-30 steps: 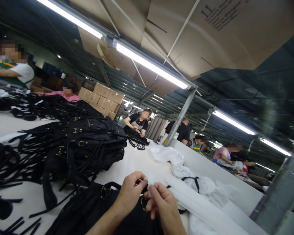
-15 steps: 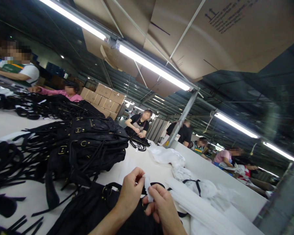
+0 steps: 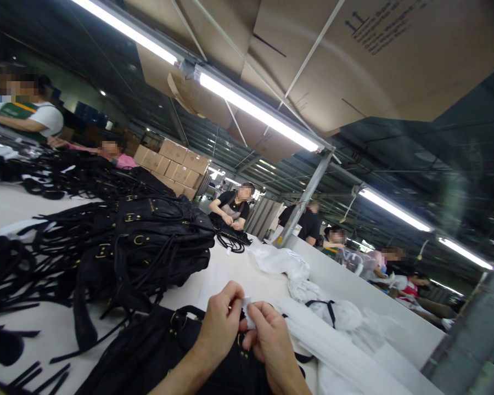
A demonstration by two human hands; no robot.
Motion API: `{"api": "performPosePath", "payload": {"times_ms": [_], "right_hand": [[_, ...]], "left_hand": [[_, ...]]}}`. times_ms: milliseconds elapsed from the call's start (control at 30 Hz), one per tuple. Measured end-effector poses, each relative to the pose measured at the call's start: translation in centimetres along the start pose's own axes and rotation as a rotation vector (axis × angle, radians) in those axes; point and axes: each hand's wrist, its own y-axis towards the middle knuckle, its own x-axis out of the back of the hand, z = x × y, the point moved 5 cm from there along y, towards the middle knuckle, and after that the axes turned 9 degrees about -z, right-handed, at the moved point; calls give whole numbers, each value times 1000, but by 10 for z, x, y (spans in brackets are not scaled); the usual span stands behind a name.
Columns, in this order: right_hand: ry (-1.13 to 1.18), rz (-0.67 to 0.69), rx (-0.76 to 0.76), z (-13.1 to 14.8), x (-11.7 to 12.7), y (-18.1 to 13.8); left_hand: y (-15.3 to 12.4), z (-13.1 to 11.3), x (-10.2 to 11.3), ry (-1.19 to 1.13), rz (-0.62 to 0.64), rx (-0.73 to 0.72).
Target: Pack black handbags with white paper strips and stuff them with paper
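My left hand (image 3: 220, 321) and my right hand (image 3: 270, 344) meet at the bottom middle, both pinching a small white scrap of paper or tissue (image 3: 248, 312) between their fingertips. Directly under them lies a black leather bag (image 3: 156, 351) with brass rings and a strap loop. The fingers of both hands are curled closed around the scrap. My forearms run off the lower edge.
A tall heap of black bags (image 3: 148, 241) and loose black straps (image 3: 8, 274) covers the white table (image 3: 226, 271) to the left. White plastic wrappers (image 3: 329, 323) lie to the right. Several people work along the table's far sides. Cardboard boxes (image 3: 173, 162) stand behind.
My hands have drawn a little closer together around the white scrap, which now shows less between the fingers. The view shifted slightly; a worker at far right lifted a clear plastic bag.
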Motion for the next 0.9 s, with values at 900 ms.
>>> {"api": "performPosePath", "payload": {"times_ms": [900], "right_hand": [[-597,25,878,76,-2,26]], "left_hand": [[5,-3,2,141,159,-196]]}}
